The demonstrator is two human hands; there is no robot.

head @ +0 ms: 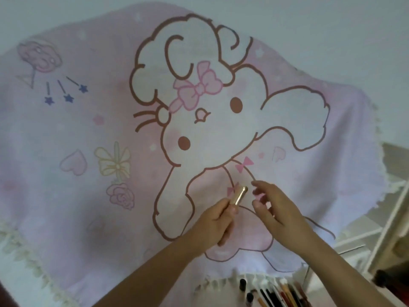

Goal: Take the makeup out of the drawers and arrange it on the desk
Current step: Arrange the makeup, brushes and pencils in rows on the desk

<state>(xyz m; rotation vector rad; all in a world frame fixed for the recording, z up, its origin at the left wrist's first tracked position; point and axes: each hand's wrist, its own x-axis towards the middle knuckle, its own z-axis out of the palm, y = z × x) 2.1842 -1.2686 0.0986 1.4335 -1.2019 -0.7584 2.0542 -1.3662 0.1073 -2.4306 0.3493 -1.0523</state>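
Note:
A small gold lipstick tube (240, 194) is held tilted above the desk, which is covered by a pink cartoon cloth (88, 151). My left hand (215, 222) grips the tube's lower end. My right hand (273, 204) hovers just to the right of the tube with fingers loosely spread, holding nothing. At the bottom edge, an open drawer (274, 293) shows several pencils, brushes and small dark bottles lying side by side.
The cloth has a fringed edge hanging over the desk's front (232, 279) and left side. A white shelf frame (389, 218) stands at the right, beside the desk. A pale wall rises behind.

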